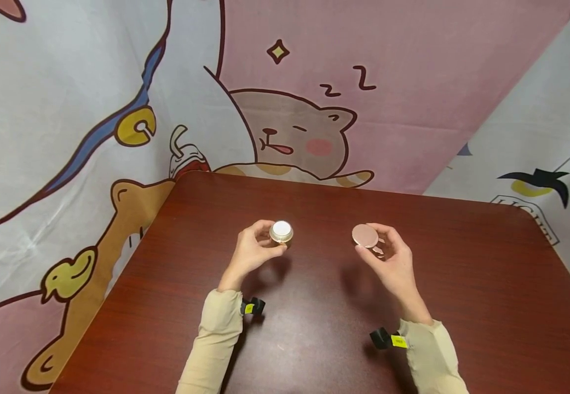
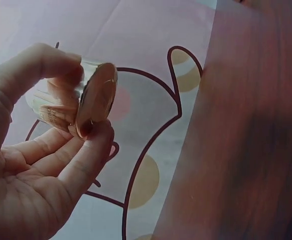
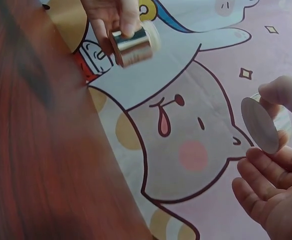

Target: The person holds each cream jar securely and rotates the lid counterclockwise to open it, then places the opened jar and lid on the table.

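Note:
A small shiny gold jar [image 1: 281, 232], round and with a white face on top, is pinched by my left hand [image 1: 251, 253] above the table. In the left wrist view the thumb and fingers grip the jar [image 2: 96, 100] by its mirror-like side and lower rim. Off to the right, my right hand [image 1: 395, 262] holds a round gold lid [image 1: 365, 236] with a flat pinkish face. The right wrist view shows the lid [image 3: 260, 125] between thumb and fingers, its flat face tilted. Jar and lid are well apart, at about the same height.
Below both hands is a dark red-brown wooden table [image 1: 304, 328]. A cloth [image 1: 388, 49] printed with cartoon animals hangs behind it and along its left side. Black straps with yellow tags, such as the left strap [image 1: 253, 307], sit at both cuffs.

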`<state>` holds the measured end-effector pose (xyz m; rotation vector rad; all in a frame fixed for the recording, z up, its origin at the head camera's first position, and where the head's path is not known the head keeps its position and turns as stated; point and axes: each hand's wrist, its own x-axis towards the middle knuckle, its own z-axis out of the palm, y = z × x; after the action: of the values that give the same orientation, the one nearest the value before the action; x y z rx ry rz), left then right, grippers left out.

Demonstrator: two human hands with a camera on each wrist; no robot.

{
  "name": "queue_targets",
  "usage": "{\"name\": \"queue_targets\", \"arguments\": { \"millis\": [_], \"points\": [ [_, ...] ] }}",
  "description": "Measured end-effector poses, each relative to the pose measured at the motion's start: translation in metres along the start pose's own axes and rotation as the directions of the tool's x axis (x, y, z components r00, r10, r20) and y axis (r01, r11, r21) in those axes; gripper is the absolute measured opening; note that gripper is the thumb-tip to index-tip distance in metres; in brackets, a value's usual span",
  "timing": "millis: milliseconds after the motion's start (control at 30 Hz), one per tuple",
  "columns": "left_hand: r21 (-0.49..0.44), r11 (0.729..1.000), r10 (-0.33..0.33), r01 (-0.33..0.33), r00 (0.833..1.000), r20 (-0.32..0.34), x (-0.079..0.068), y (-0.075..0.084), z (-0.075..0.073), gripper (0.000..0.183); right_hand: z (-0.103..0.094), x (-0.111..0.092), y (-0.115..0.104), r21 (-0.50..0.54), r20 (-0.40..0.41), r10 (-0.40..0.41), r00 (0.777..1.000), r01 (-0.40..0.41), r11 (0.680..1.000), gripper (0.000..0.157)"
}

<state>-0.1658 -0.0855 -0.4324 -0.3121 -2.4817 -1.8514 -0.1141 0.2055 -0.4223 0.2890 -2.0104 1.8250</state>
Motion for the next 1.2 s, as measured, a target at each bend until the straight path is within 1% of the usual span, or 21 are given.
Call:
{"name": "queue_targets", "arguments": {
  "millis": [67,200,267,367,533,633,733,867,1067,1100,1200],
  "points": [
    [0.004,1.0,-0.005,0.005,1.0,-0.008,-0.001,-0.002,-0.002,0.048,-0.006,-0.002,0.001,0.018,-0.013,-0.001,1.0,0.001,1.0,0.041],
    [0.011,1.0,-0.019,0.019,0.999,-0.029,-0.002,-0.006,-0.007,0.048,-0.017,-0.008,0.004,0.041,-0.051,0.014,0.999,-0.012,0.999,0.052],
    [0.016,0.999,-0.03,0.031,0.999,-0.038,-0.002,-0.008,-0.008,0.048,-0.022,-0.01,0.005,0.057,-0.067,0.015,0.998,-0.011,0.998,0.054],
    [0.015,0.999,-0.05,0.051,0.998,-0.044,-0.003,-0.009,-0.01,0.048,-0.028,-0.013,0.007,0.071,-0.091,0.008,0.996,-0.001,0.998,0.055],
    [0.011,0.998,-0.057,0.058,0.997,-0.048,-0.004,-0.012,-0.011,0.048,-0.037,-0.017,0.01,0.09,-0.117,0.002,0.993,0.008,0.996,0.055],
    [0.005,0.998,-0.066,0.066,0.997,-0.045,-0.005,-0.013,-0.012,0.048,-0.042,-0.02,0.012,0.066,-0.123,-0.003,0.992,0.011,0.998,0.054],
    [0.002,0.997,-0.077,0.078,0.996,-0.048,-0.006,-0.015,-0.013,0.048,-0.049,-0.024,0.013,0.006,-0.137,0.003,0.991,-0.002,1.0,0.054],
    [0.005,0.996,-0.083,0.084,0.995,-0.057,-0.006,-0.016,-0.014,0.048,-0.059,-0.029,0.015,-0.106,-0.174,0.038,0.984,-0.057,0.993,0.054],
    [0.021,0.997,-0.079,0.081,0.995,-0.068,-0.007,-0.018,-0.017,0.048,-0.072,-0.034,0.017,-0.285,-0.215,0.073,0.974,-0.135,0.949,0.043],
    [0.024,0.996,-0.081,0.082,0.994,-0.069,-0.007,-0.018,-0.017,0.048,-0.073,-0.035,0.017,-0.318,-0.218,0.069,0.974,-0.137,0.938,0.043],
    [0.029,0.996,-0.084,0.086,0.994,-0.07,-0.007,-0.019,-0.018,0.048,-0.078,-0.038,0.018,-0.361,-0.222,0.064,0.973,-0.144,0.921,0.046]
  ]
}}
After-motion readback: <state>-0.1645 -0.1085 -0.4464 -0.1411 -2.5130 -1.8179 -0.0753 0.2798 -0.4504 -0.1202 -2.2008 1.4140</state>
